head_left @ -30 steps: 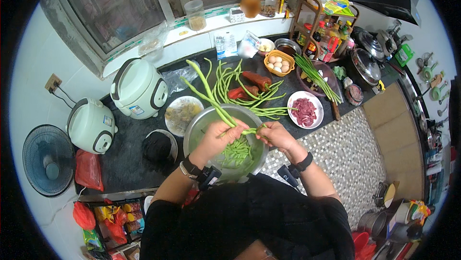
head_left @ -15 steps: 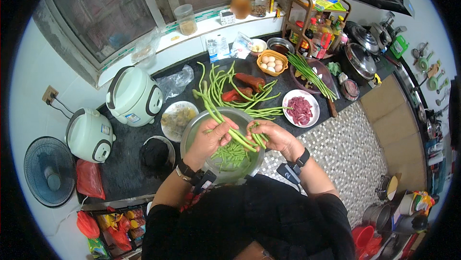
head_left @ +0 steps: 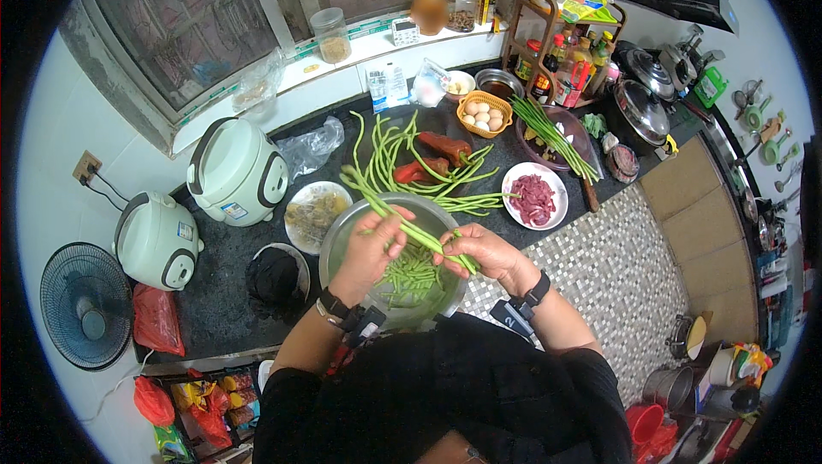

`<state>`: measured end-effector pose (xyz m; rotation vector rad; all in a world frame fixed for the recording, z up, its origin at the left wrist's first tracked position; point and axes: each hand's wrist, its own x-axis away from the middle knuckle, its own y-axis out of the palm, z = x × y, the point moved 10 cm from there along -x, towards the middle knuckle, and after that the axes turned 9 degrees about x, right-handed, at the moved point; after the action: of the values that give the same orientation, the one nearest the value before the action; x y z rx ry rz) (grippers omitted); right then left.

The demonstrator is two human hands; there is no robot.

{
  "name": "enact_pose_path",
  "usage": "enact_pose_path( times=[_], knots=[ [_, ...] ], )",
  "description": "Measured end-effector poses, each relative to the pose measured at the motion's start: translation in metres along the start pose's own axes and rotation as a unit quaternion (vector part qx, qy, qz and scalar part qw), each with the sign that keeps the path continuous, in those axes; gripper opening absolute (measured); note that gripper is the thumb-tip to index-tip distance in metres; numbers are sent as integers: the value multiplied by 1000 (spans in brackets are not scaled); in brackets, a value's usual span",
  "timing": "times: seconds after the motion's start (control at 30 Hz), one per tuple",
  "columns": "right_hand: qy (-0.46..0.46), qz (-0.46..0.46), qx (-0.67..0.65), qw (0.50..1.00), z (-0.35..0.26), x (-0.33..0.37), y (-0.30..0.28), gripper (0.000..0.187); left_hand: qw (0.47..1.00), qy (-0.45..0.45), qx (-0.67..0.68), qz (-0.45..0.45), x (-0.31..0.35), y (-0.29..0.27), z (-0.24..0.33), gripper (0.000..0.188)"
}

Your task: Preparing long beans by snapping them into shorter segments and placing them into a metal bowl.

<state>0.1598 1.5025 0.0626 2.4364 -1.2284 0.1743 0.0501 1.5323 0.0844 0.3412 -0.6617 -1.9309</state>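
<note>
My left hand [head_left: 373,247] is closed around a few long green beans [head_left: 364,188], which slant from upper left down to my right hand. With bent fingers, my right hand [head_left: 485,256] grips the lower ends of the beans, where short bits also show between the fingertips. Both hands are above a metal bowl [head_left: 333,250]. Inside it lie many short cut bean pieces [head_left: 408,280]. Beyond the bowl, a loose pile of long green beans [head_left: 377,139] rests on the dark counter with red peppers [head_left: 447,148] among it.
On the right sit a plate of sliced raw meat [head_left: 535,198], a basket of eggs [head_left: 485,114] and a basin with green scallions [head_left: 552,134]. A knife handle [head_left: 591,196] points toward the counter edge. Left are two rice cookers [head_left: 236,175], a food plate [head_left: 315,217] and a fan [head_left: 87,306].
My right hand has closed onto the lower ends of the long beans, and the two hands are joined by them. The beans lie at a slightly different slant.
</note>
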Motion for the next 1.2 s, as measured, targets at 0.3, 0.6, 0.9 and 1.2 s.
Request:
enact_pose_path(
  times=[0.3,0.6,0.9,1.2],
  knots=[
    [18,157,139,977,23,-20,-39,15,970,85,-221,-57,3,19,13,17],
    [37,217,18,975,32,-14,-73,15,996,60,-52,-49,11,7,31,21],
    [20,-24,-40,999,-8,-9,15,20,998,-1,-61,-35,-1,-1,-8,23],
    [32,3,22,999,11,-7,-1,19,999,38,6,34,3,-23,16,13]
  ],
)
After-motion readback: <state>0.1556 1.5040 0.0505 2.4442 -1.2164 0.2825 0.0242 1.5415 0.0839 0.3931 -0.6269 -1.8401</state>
